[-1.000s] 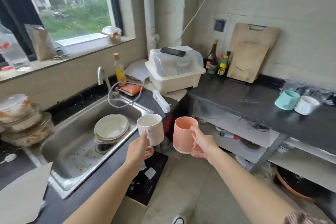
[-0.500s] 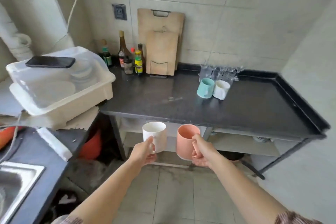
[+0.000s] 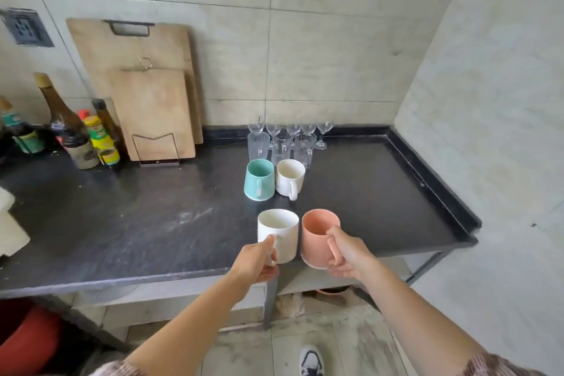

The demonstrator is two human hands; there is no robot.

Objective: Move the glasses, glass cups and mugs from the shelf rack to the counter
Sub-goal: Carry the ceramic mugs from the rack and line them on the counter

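Dark stone forms the counter (image 3: 152, 223), and at its ten o'clock corner stands a cluster of bottles (image 3: 67, 131); just right of them two wooden cutting boards (image 3: 152, 94) lean upright against the tiled wall, the smaller in front held by a wire stand; further right, at twelve o'clock on the counter, wine glasses (image 3: 293, 127) line the back edge with three glass cups (image 3: 282, 145) just in front of them; nearer still a teal mug (image 3: 258, 179) and a cream mug (image 3: 290, 177) sit side by side, touching or nearly so, handles turned toward the person; at six o'clock, over the counter's front edge, the left hand (image 3: 254, 262) is closed around the handle of a white mug (image 3: 278, 235); just beside it, at its three o'clock, the right hand (image 3: 348, 256) grips a pink mug (image 3: 319, 236) by its handle; both mugs are upright and nearly touching; whether their bases rest on the counter cannot be told; a shoe (image 3: 311, 360) shows on the floor at six o'clock.
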